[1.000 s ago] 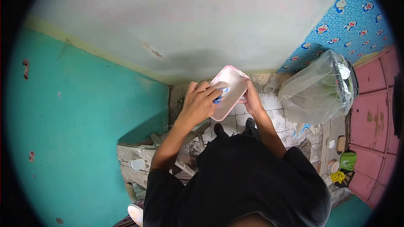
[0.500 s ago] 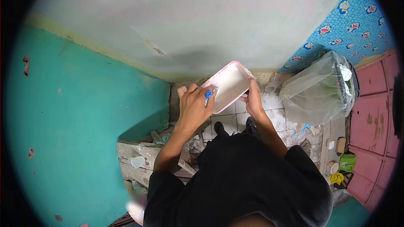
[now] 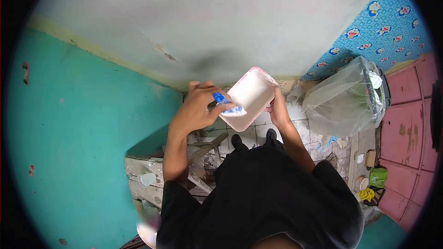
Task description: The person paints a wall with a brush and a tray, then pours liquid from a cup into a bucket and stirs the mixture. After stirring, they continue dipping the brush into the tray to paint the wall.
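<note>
A shallow white tray with a pink rim (image 3: pixel 254 93) is tilted in front of my body. My right hand (image 3: pixel 278 109) grips its right edge, the thumb and fingers around the rim. At the tray's left side my left hand (image 3: pixel 196 110) holds a blue and white brush (image 3: pixel 221 98), whose pale, blurred end lies over the tray's lower left corner. The bristles are too smeared to make out clearly.
A bin with a clear plastic bag (image 3: pixel 339 101) stands at the right. A wooden bench (image 3: pixel 138 170) bearing a clear plastic cup (image 3: pixel 147 179) is at the lower left. Small containers, one green (image 3: pixel 378 177), line the pink panels. Walls rise ahead and left.
My left hand has moved left and turned, and more of the blue and white brush shows. The tray has shifted slightly, with my right hand still on it.
</note>
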The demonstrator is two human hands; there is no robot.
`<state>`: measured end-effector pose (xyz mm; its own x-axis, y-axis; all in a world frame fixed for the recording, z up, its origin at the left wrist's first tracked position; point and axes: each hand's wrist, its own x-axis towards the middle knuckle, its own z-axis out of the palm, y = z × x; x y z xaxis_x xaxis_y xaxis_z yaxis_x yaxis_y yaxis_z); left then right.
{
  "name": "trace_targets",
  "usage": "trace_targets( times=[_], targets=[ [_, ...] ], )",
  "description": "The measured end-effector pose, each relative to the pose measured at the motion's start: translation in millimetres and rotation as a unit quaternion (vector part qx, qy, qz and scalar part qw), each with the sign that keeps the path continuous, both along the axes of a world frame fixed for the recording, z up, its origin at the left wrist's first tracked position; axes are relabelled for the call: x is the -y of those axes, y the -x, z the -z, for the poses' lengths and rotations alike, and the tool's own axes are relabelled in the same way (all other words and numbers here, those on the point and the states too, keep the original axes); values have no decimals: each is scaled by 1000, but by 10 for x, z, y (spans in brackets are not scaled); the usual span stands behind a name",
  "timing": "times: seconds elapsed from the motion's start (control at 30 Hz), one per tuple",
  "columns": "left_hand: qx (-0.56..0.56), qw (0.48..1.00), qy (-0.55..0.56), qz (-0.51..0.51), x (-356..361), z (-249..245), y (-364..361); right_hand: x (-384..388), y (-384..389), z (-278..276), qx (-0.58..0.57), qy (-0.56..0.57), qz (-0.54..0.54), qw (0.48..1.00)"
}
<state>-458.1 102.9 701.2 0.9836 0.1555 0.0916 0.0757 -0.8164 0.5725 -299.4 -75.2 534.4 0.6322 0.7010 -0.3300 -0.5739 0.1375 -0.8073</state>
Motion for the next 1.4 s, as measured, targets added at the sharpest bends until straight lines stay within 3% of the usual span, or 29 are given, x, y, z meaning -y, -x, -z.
trace_targets(
  times=[0.13, 0.27, 0.37, 0.77, 0.97, 1.17, 1.4],
  targets=[
    [-127, 986, 0, 111, -25, -10, -194, 11, -17, 9, 20, 23, -23, 999],
    [-124, 974, 33, 187, -94, 227, -354, -45, 45, -103, -20, 34, -45, 998],
    [-135, 976, 15, 173, -69, 218, -442, -82, 78, -157, -29, 39, -65, 997],
    [66, 990, -80, 95, -25, 35, -494, -35, 101, -280, 25, 78, -71, 994],
    [85, 982, -137, 100, 39, 187, -464, -69, 96, -306, 27, 89, -83, 992],
    [89, 986, -85, 115, 75, 354, -334, -75, 103, -249, 23, 101, -66, 992],
    [29, 991, -43, 127, 125, 114, 30, -30, 96, -155, 57, 100, -40, 993]
  ],
)
